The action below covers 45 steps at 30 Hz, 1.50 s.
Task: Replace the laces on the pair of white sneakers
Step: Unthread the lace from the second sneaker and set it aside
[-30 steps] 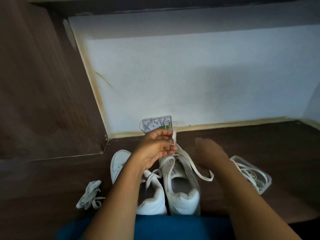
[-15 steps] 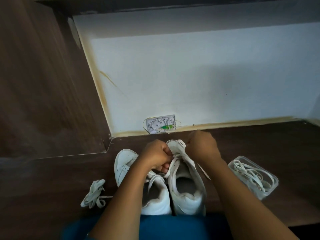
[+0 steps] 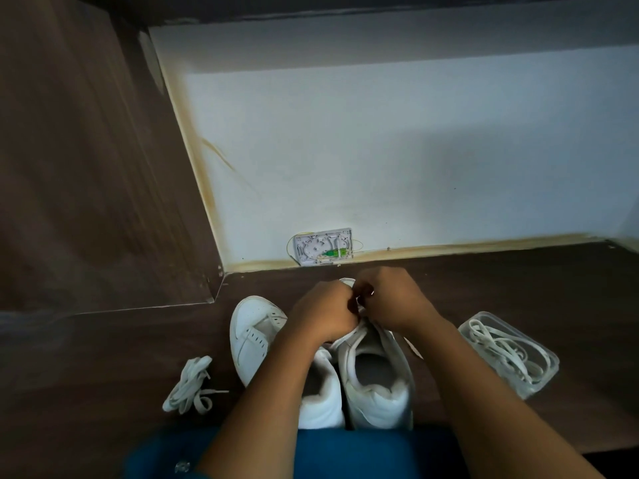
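Closing the gap of a half second ago, the left hand (image 3: 323,314) and right hand (image 3: 392,299) now touch above the toe of the right sneaker (image 3: 377,385), which stands just beside the left sneaker (image 3: 256,337). Both hands have curled fingers; what they pinch I cannot tell.

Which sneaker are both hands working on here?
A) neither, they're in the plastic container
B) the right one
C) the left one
B: the left hand and right hand are curled together over the front of the right sneaker, its lace trailing beside it; the left sneaker sits alongside.
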Each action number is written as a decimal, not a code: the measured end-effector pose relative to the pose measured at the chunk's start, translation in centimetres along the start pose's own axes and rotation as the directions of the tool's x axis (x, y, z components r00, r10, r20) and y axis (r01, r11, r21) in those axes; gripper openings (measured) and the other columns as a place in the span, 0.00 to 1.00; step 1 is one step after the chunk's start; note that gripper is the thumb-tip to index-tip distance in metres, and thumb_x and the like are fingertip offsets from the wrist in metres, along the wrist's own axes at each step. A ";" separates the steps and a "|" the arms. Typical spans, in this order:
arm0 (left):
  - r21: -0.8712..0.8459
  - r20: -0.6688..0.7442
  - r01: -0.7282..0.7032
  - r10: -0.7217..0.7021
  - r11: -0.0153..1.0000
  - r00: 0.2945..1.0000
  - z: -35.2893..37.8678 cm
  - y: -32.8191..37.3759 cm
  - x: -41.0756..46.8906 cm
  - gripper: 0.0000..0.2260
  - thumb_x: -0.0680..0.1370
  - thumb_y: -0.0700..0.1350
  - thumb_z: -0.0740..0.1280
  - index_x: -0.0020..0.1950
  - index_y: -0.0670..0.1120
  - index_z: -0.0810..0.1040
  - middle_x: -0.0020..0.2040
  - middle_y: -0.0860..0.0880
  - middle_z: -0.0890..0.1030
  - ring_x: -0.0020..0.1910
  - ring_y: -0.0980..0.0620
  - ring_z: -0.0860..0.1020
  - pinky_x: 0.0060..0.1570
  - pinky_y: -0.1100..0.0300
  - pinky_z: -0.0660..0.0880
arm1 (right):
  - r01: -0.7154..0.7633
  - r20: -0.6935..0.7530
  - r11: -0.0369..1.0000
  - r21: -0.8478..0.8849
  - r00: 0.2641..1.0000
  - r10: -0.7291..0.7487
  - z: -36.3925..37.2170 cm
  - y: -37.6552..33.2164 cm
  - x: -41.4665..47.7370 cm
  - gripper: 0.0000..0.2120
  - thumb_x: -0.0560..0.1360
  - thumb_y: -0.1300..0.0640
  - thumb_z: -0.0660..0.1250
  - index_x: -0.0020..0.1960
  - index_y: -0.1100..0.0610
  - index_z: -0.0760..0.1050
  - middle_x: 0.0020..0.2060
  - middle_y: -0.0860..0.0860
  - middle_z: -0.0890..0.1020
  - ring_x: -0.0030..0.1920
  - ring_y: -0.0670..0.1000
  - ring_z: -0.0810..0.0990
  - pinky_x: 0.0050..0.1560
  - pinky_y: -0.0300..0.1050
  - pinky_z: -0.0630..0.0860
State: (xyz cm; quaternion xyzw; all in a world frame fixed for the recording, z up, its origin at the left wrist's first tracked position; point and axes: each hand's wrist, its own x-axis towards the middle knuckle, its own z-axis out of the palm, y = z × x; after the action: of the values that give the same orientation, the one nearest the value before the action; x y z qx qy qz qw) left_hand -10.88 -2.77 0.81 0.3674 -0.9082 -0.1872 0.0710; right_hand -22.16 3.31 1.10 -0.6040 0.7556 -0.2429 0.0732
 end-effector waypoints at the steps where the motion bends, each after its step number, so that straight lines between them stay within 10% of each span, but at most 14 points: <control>1: 0.028 0.010 -0.003 0.003 1.000 1.000 0.2 0.0 0.1 0.05 0.72 0.41 0.64 0.36 0.43 0.75 0.36 0.44 0.77 0.40 0.43 0.78 0.36 0.57 0.70 | -0.005 -0.009 1.000 0.013 1.000 0.005 -0.1 0.0 0.0 0.13 0.68 0.68 0.63 0.45 0.56 0.82 0.45 0.51 0.84 0.49 0.50 0.79 0.42 0.38 0.68; 10: -0.072 -0.101 -0.056 0.048 0.996 0.994 0.4 0.1 0.0 0.03 0.78 0.40 0.57 0.45 0.43 0.67 0.49 0.39 0.76 0.47 0.43 0.74 0.38 0.58 0.61 | -0.018 0.061 1.000 -0.002 0.998 0.018 0.8 0.5 -0.7 0.13 0.72 0.64 0.64 0.53 0.55 0.80 0.50 0.53 0.83 0.52 0.53 0.80 0.47 0.41 0.71; 18: -0.417 0.030 0.045 -0.035 0.908 0.999 -0.1 -0.9 -0.4 0.03 0.75 0.38 0.66 0.42 0.45 0.77 0.39 0.45 0.79 0.39 0.51 0.74 0.44 0.55 0.72 | -0.246 -0.008 0.943 0.225 0.967 0.254 1.5 0.9 -0.1 0.11 0.71 0.60 0.67 0.32 0.48 0.76 0.32 0.46 0.79 0.40 0.52 0.79 0.42 0.44 0.77; 24: -0.424 -0.157 0.028 -0.104 0.905 0.982 0.5 -0.7 0.4 0.09 0.76 0.38 0.65 0.36 0.47 0.75 0.33 0.49 0.76 0.35 0.50 0.74 0.39 0.59 0.69 | -0.304 -0.044 0.863 0.403 0.936 0.350 0.9 0.5 -0.4 0.06 0.70 0.58 0.68 0.40 0.50 0.71 0.44 0.54 0.81 0.42 0.59 0.82 0.46 0.58 0.80; 33: -0.733 -0.076 0.052 -0.157 0.678 0.985 -0.1 -0.4 0.5 0.12 0.79 0.37 0.61 0.38 0.48 0.75 0.36 0.49 0.76 0.32 0.54 0.73 0.30 0.63 0.72 | -0.235 -0.001 0.920 0.314 0.969 0.248 0.6 -0.8 -0.9 0.05 0.69 0.57 0.70 0.36 0.56 0.83 0.30 0.51 0.81 0.33 0.48 0.77 0.34 0.41 0.70; 36: -0.769 0.070 0.143 -0.140 0.623 0.988 -0.4 -1.4 0.1 0.15 0.78 0.30 0.57 0.41 0.46 0.76 0.34 0.47 0.76 0.29 0.54 0.74 0.29 0.64 0.74 | -0.266 -0.083 0.718 0.643 0.908 0.411 0.2 -1.3 -0.7 0.09 0.68 0.61 0.71 0.29 0.59 0.78 0.23 0.50 0.72 0.26 0.46 0.67 0.28 0.39 0.63; 40: -0.592 0.015 0.066 -0.070 0.804 0.997 0.0 -1.5 -0.1 0.14 0.75 0.32 0.66 0.34 0.47 0.74 0.25 0.51 0.74 0.24 0.56 0.72 0.25 0.64 0.72 | -0.269 0.048 0.378 0.886 0.863 0.503 -0.3 -2.1 -0.6 0.11 0.71 0.65 0.68 0.32 0.60 0.72 0.25 0.52 0.68 0.23 0.47 0.64 0.24 0.35 0.58; 45: -0.785 -0.254 -0.098 -0.173 0.612 0.952 -1.4 0.2 0.3 0.14 0.72 0.28 0.66 0.32 0.44 0.74 0.23 0.52 0.74 0.21 0.60 0.71 0.20 0.70 0.65 | -0.297 0.033 0.635 0.713 0.919 0.392 -0.9 -1.5 -0.8 0.05 0.69 0.66 0.67 0.35 0.67 0.77 0.30 0.57 0.73 0.32 0.52 0.70 0.29 0.39 0.64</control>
State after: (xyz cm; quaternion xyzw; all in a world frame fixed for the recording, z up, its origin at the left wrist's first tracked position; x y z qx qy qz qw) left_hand -10.91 -3.26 2.20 0.3417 -0.7021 -0.5103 0.3604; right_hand -20.99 4.09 2.41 -0.3574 0.7084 -0.5317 0.2961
